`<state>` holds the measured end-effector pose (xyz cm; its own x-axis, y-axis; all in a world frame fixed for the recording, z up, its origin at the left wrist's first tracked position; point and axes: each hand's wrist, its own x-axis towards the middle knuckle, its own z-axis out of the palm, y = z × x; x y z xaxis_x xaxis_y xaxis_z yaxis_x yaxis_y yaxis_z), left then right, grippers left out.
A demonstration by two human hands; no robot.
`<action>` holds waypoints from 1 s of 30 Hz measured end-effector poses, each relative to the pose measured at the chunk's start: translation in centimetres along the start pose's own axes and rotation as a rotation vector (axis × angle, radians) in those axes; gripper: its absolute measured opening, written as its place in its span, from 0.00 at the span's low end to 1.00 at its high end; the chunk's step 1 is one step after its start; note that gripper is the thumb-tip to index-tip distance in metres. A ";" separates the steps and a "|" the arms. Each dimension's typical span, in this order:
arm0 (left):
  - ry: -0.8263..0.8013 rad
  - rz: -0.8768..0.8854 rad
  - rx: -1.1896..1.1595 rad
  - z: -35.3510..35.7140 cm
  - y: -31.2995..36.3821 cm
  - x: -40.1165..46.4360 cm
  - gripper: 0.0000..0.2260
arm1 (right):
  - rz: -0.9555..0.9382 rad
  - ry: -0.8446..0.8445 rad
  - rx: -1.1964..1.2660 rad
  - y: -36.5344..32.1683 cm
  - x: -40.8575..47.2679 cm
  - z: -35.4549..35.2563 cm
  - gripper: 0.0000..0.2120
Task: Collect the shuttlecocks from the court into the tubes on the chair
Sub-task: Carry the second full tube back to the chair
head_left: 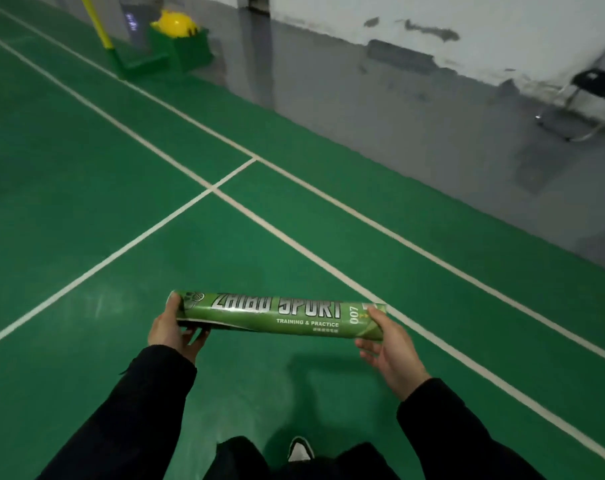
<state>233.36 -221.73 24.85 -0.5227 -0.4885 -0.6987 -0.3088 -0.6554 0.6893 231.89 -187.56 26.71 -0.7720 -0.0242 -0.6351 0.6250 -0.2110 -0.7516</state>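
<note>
A green shuttlecock tube [277, 315] with silver lettering lies horizontal in front of me, above the green court floor. My left hand [173, 329] grips its left end, with the thumb over the end. My right hand [389, 344] holds its right end, fingers curled under it. A black folding chair [592, 95] stands at the far right on the grey strip by the wall; its image is blurred. No shuttlecock shows on the floor in this view, and I cannot see inside the tube.
White court lines [212, 188] cross the green floor ahead. A green net-post base [176, 50] with a yellow pole and a yellow object on it stands at the upper left. A grey and white wall [432, 15] runs along the back. My shoe [299, 450] shows below.
</note>
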 end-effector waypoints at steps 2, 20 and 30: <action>-0.072 -0.030 0.100 6.1 -0.3 1.5 0.19 | -0.024 0.092 0.071 -1.9 2.0 -2.4 0.16; -0.363 -0.261 0.491 55.4 -1.0 17.0 0.12 | -0.056 0.638 0.473 -23.8 23.9 -15.4 0.17; -0.551 -0.284 0.574 87.5 -6.3 21.4 0.14 | -0.187 0.798 0.603 -37.7 41.0 -27.8 0.18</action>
<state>154.61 -177.69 22.30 -0.6313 0.0993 -0.7691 -0.7648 -0.2438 0.5963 179.93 -153.41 24.06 -0.4114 0.6723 -0.6154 0.1695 -0.6070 -0.7764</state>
